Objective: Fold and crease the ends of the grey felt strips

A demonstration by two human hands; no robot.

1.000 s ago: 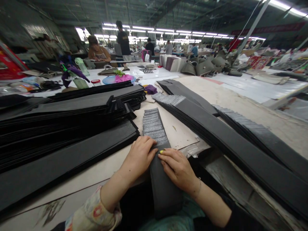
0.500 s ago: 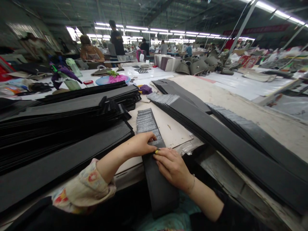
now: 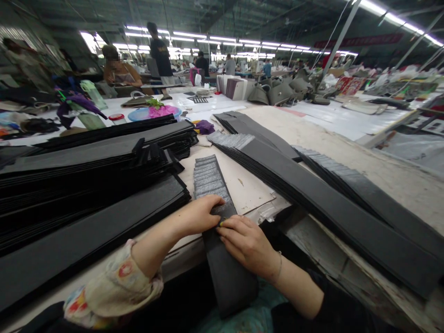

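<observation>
lying at the far left, a stack of long black sheets [image 3: 86, 217] covers that end of the bench [image 3: 249, 185]. just beside it the left hand [image 3: 199, 215] closes its fingers over the near end of the fanned strips [image 3: 208, 178] — these run up the bench's middle. the right hand [image 3: 248, 243] touches the left, fingertips together on the top strip [image 3: 229, 277]; whether it pinches, i cannot tell. farther right lie long rows of black strips [image 3: 312, 194].

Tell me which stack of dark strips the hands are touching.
The short narrow fanned stack in the middle; left hand and right hand rest on it. The longer stacks beside it lie untouched.
</observation>
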